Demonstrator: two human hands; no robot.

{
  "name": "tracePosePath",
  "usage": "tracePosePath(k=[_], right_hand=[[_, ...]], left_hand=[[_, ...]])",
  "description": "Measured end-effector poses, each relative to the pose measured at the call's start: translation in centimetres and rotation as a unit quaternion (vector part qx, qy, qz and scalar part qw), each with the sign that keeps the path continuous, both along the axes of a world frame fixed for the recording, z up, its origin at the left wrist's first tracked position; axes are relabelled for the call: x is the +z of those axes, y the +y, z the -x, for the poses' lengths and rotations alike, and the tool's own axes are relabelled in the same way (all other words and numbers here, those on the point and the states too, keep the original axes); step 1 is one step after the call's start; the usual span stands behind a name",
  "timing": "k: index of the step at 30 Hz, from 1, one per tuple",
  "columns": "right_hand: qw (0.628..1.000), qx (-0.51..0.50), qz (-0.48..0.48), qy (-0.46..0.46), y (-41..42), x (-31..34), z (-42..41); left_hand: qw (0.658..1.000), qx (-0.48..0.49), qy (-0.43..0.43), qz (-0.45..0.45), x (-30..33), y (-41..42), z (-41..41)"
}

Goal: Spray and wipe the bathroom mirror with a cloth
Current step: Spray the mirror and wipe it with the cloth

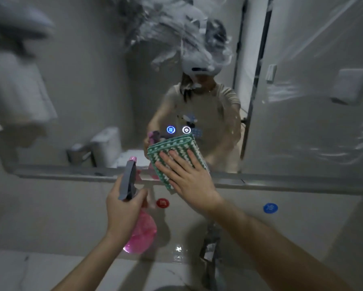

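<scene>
Nearest to me, my left hand (125, 203) is curled round the neck of a translucent pink plastic spray bottle (141, 234) with a grey trigger head, its pink nozzle tip pointing up toward the glass. Just beyond, my right hand (189, 181) lies flat with fingers straight and spread, pressing a folded green-and-white patterned cloth (176, 150) against the lower edge of the large wall mirror (82, 91). Below the mirror runs a narrow metal ledge (281, 183), and on the wall under it I see a round red sticker (162, 203) and a round blue sticker (270, 208). Higher on the glass, white foamy smears (176, 28) spread across the upper middle, above two small lit touch icons (178, 130).
</scene>
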State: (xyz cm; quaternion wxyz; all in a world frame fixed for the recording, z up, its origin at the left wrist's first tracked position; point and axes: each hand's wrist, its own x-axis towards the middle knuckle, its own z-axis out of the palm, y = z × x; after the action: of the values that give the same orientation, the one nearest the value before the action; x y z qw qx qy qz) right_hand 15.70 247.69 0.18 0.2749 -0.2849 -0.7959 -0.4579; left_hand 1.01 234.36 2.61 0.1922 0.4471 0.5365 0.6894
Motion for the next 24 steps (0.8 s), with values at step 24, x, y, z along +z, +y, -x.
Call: tracePosePath(k=[24], right_hand=[[0.997,0.019,-0.026,-0.074,0.8,-0.2,6.4]], left_hand=[[1.000,-0.011,-0.007,-0.011,-1.7,-0.5,3.6]])
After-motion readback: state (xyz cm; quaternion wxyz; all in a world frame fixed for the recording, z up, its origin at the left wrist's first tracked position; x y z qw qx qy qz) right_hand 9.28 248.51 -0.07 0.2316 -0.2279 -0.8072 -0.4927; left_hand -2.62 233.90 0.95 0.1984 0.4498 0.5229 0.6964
